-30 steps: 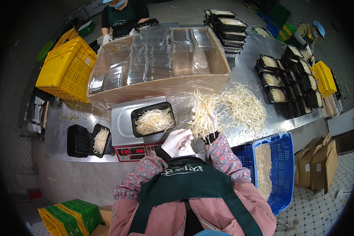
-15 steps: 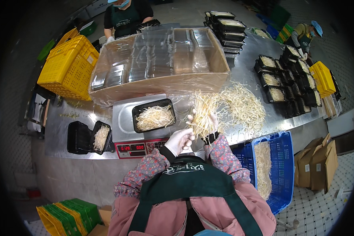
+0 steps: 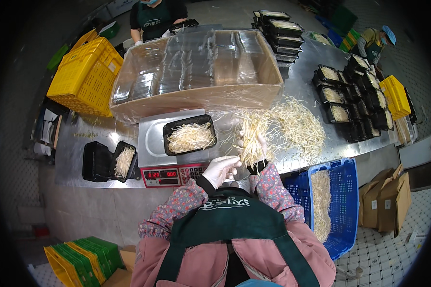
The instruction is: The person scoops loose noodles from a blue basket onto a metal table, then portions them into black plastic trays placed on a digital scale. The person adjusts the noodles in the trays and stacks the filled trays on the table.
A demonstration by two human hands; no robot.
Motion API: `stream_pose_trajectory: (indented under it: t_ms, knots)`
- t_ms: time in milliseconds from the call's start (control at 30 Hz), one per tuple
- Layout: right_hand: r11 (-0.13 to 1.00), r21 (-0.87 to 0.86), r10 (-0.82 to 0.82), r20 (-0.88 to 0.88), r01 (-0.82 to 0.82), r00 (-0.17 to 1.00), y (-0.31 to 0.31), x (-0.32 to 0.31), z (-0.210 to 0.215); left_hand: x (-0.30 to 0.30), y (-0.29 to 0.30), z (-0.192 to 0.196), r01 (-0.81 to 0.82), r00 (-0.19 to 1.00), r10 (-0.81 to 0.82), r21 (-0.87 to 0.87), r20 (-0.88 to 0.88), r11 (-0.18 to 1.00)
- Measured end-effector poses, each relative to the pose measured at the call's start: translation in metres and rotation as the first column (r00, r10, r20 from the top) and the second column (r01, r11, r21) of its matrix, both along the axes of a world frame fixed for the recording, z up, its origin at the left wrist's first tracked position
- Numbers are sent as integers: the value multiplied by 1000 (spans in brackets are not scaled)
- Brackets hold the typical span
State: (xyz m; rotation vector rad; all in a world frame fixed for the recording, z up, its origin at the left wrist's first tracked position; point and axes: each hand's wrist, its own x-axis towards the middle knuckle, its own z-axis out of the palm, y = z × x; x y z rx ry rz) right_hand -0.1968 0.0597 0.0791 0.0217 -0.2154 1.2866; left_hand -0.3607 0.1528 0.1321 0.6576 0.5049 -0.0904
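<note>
My right hand (image 3: 255, 152), in a white glove, is closed on a bunch of pale bean sprouts (image 3: 250, 130) lifted from the loose sprout pile (image 3: 294, 125) on the steel table. My left hand (image 3: 220, 169), also gloved, sits just left of it with fingertips touching the bottom of that bunch. In front of the left hand stands a digital scale (image 3: 170, 175) with a red display. A black tray (image 3: 189, 135) part-filled with sprouts rests on its pan. An open black hinged tray (image 3: 106, 161) with some sprouts lies left of the scale.
A large cardboard box (image 3: 196, 98) of clear lids stands behind the scale. Filled black trays (image 3: 349, 95) are stacked at the right and back. A blue crate (image 3: 321, 205) with sprouts sits at my right, yellow crates (image 3: 84, 76) at left. Two other people work across the table.
The right hand has drawn the sprout bunch slightly toward me, and the left hand has moved up to its lower end. The tray on the scale is unchanged.
</note>
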Motion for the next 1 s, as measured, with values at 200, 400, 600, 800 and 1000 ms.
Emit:
stream_pose_trajectory:
  t_ms: [200, 400, 600, 800, 1000]
  knots:
    - [991, -64, -119, 19, 120, 993, 4, 7, 4, -8, 0, -8, 2, 997, 19, 284, -71, 959]
    - [793, -486, -128, 456, 367, 880, 8, 13, 67, -37, -7, 1, 4, 949, -295, 936, 107, 352]
    - [878, -177, 37, 951, 444, 307, 74, 20, 122, -93, 69, 29, -458, 870, 337, 841, 360, 286]
    - [944, 233, 93, 494, 234, -865, 149, -42, 122, -84, 145, -14, -571, 747, 466, 817, 474, 83]
    - [925, 312, 114, 314, 215, -943, 152, -73, 62, -61, 137, -28, -4, 958, 253, 886, 136, -463]
